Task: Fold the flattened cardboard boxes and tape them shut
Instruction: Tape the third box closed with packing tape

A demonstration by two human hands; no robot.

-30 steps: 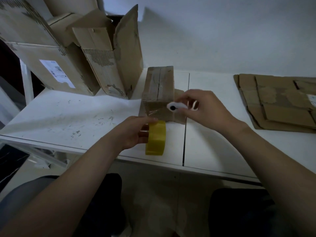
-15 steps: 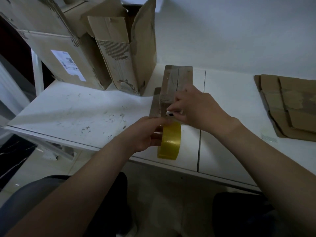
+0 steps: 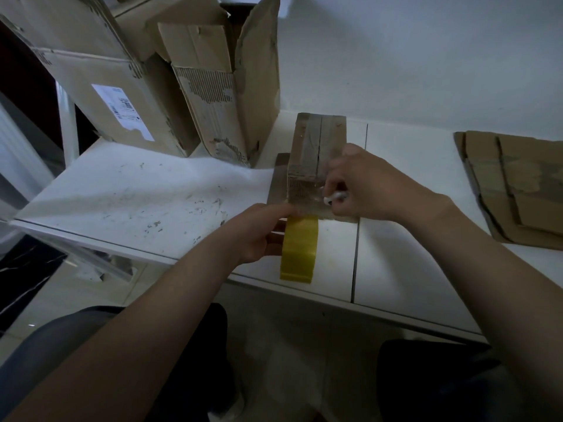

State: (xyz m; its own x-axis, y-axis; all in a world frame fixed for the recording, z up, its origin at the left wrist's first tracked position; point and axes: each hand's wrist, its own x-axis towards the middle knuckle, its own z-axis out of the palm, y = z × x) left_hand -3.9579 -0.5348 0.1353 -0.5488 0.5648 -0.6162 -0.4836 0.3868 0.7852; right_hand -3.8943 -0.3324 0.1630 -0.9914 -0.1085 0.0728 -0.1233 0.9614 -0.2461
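Small folded cardboard box [image 3: 316, 141] sits mid-table on the white table [image 3: 122, 190]. Its long axis runs straight away from the person toward the wall, short end face pointing back at them. The top seam runs lengthwise along the same axis. Glossy tape shows over the near end face.

Yellow tape roll [image 3: 298, 251] stands on edge just in front of that near end, in line with the box's axis. The left hand [image 3: 259, 233] grasps the roll from the box's left, fingers curled round it. The right hand [image 3: 371, 190] is at the box's near right corner, clenched round a small white tool [image 3: 335, 197] whose tip is against the end face.

Flattened cardboard stack [image 3: 518, 184] lies well right of the box. A torn open carton [image 3: 219, 86] and a labelled carton [image 3: 106, 86] stand to the box's left rear.
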